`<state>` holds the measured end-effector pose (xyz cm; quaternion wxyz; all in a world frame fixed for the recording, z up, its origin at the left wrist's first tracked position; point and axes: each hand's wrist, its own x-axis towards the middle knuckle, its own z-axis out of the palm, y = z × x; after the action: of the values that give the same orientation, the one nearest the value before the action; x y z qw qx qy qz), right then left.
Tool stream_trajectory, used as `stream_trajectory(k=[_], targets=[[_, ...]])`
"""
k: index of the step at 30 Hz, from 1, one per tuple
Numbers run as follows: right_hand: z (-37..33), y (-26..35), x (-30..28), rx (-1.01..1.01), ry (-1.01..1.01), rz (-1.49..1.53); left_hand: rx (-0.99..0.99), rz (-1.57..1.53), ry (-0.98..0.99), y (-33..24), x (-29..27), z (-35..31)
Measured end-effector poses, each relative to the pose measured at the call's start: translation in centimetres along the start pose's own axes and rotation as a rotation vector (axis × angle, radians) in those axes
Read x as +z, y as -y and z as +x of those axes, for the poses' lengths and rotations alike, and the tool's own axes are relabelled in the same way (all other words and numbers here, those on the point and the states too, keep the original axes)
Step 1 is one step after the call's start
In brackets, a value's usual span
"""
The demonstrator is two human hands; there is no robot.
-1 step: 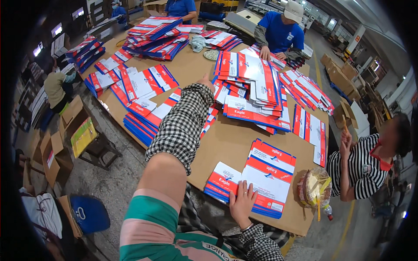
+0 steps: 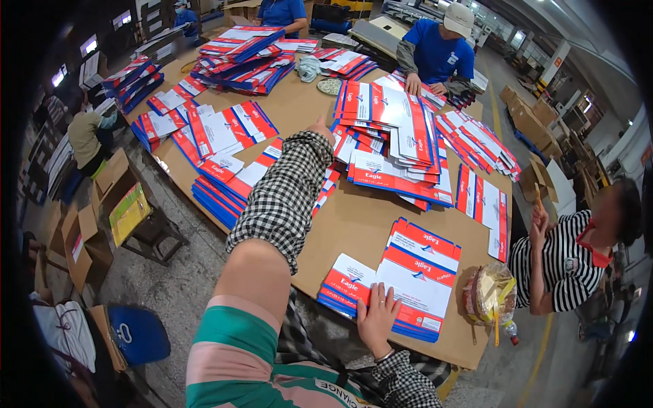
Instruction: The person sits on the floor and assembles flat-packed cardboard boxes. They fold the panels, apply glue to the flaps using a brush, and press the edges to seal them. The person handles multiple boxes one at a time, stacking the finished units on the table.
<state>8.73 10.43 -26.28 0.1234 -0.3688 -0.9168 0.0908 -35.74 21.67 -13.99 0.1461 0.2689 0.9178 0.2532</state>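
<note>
My right hand [image 2: 379,318] lies flat with its fingers spread on the front edge of a neat stack of flat red, white and blue printed cartons [image 2: 425,285]. It touches the stack's upper face near the lower left corner. My left arm, in a black and white checked sleeve, reaches far across the table. Only a small part of my left hand [image 2: 322,127] shows beyond the cuff, beside a big uneven pile of the same cartons [image 2: 394,146]. Its fingers are mostly hidden, so what they hold or touch cannot be seen. Under the left forearm lies another carton stack [image 2: 228,180].
The brown tabletop [image 2: 326,251] carries more carton piles [image 2: 241,58] at the far left. A plastic-wrapped tub [image 2: 488,292] with a yellow handle stands at the right edge. Two co-workers stand behind the table; a person in stripes [image 2: 568,265] is at the right. A stool [image 2: 153,238] and open boxes [image 2: 85,245] stand left.
</note>
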Motion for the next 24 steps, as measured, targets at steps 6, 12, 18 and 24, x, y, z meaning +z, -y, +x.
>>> stream_trajectory(k=[6, 12, 18, 24], targets=[[0.0, 0.1, 0.4, -0.024, -0.027, 0.023, 0.019, 0.037, -0.045, 0.3, -0.6, -0.3], [0.0, 0.0, 0.5, -0.022, -0.038, 0.023, 0.011, 0.047, 0.025, -1.1, -1.7, -2.5], [0.2, 0.7, 0.2, -0.038, -0.054, 0.057, 0.321, 0.594, 0.114, 0.1, 6.4, -8.7], [-0.2, -0.3, 0.0, 0.002, -0.09, 0.057, 0.735, 0.193, 0.458, 2.3, 14.2, -24.8]])
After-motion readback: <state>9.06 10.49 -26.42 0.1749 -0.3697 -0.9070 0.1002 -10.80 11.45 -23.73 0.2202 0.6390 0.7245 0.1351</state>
